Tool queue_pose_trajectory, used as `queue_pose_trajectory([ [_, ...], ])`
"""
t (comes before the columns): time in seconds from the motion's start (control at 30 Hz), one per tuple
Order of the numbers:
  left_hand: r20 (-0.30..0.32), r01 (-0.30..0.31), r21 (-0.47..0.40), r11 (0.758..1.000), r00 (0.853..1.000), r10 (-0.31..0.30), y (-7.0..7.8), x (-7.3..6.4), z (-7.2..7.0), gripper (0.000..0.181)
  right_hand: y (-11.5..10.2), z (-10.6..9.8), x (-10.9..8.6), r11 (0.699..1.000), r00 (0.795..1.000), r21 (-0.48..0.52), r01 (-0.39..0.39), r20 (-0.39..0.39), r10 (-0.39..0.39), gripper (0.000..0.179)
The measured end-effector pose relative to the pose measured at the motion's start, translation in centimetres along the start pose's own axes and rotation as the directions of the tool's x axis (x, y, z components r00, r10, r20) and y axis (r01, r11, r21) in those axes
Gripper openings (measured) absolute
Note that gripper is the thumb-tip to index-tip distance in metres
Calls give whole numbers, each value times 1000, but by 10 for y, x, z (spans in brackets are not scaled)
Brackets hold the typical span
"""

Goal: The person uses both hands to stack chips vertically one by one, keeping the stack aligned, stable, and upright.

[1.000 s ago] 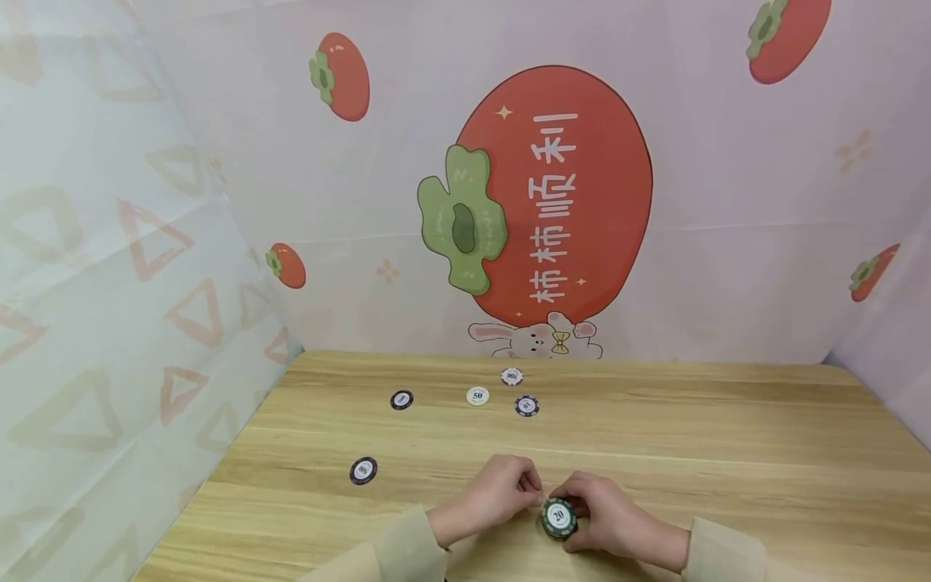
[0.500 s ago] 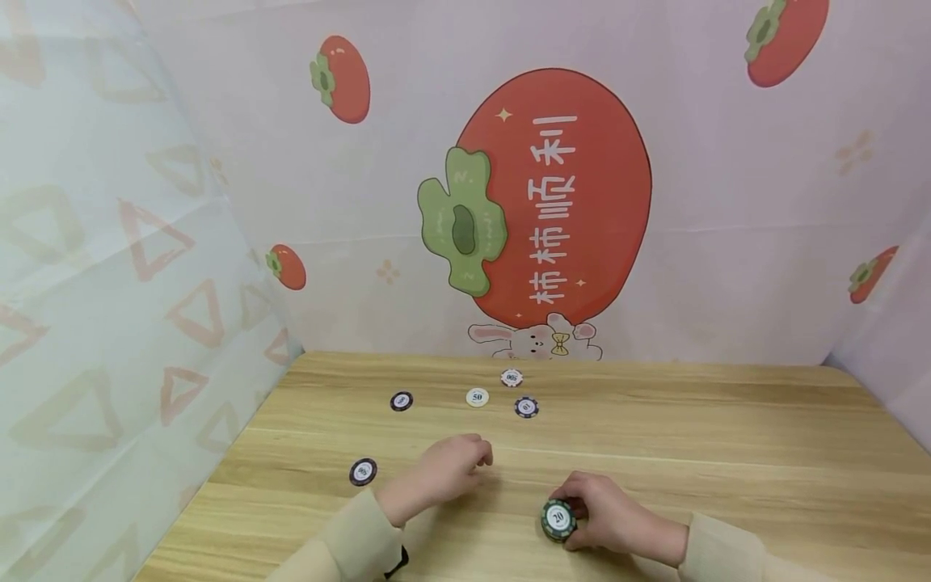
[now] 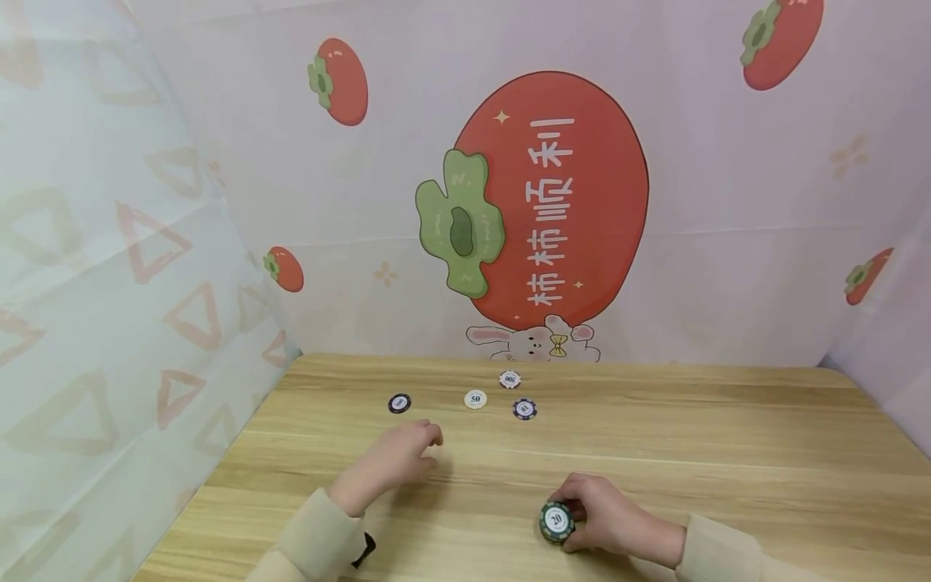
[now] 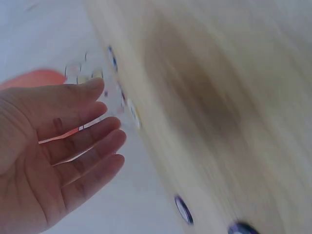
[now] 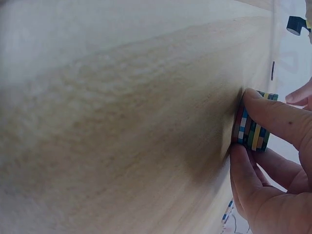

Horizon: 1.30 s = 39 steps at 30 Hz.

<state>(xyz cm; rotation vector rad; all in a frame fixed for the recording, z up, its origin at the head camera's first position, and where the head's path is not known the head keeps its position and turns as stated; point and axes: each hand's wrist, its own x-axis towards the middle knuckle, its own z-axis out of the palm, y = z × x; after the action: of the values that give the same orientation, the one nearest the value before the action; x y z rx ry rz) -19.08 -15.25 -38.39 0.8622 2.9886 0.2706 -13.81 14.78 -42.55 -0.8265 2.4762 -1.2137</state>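
A short stack of poker chips point(image 3: 556, 521), topped by a green one marked 20, stands near the front of the table. My right hand point(image 3: 614, 521) grips its side between thumb and fingers. In the right wrist view the stack point(image 5: 256, 129) shows several layers in green, yellow, blue and red, its base at the wood. My left hand point(image 3: 396, 457) hovers over the table on the left, holding nothing. Its fingers point(image 4: 92, 148) are spread and loosely bent in the left wrist view. A dark chip point(image 4: 242, 228) lies at that view's bottom edge; the arm hides it in the head view.
Single chips lie flat toward the back: a dark one point(image 3: 399, 403), a cream 50 point(image 3: 476, 399), a white-edged 500 point(image 3: 510, 379) and a purple 10 point(image 3: 525, 409). Behind the wooden table point(image 3: 691, 436) hangs a printed cloth point(image 3: 698, 291).
My left hand has left the stack and moved left across the table, over toward the near dark chip, which its arm now covers. The right hand stays on the stack.
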Motion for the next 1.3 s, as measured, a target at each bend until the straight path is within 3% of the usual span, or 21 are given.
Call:
queue_pose_trajectory([
  [0.2, -34, 127, -47, 991, 991, -129, -21, -12, -4, 20, 1, 0, -1, 1000, 1000, -11, 1, 3, -1, 39],
  [0.33, -18, 203, -88, 975, 978, -206, -32, -21, -7, 21, 1, 0, 0, 1000, 1000, -22, 13, -2, -13, 39],
  [0.53, 20, 281, -82, 956, 960, -280, -46, -28, -8, 22, 0, 0, 0, 999, 1000, -37, 23, -13, -23, 39],
  [0.93, 83, 335, -63, 940, 941, -329, -57, -44, -7, 33, 1, -1, 0, 1000, 1000, -27, 9, 11, -9, 40],
  [1.3, 76, 325, -39, 945, 944, -321, -63, -45, -1, 26, -1, -2, 0, 998, 1000, -54, 13, 5, -13, 39],
])
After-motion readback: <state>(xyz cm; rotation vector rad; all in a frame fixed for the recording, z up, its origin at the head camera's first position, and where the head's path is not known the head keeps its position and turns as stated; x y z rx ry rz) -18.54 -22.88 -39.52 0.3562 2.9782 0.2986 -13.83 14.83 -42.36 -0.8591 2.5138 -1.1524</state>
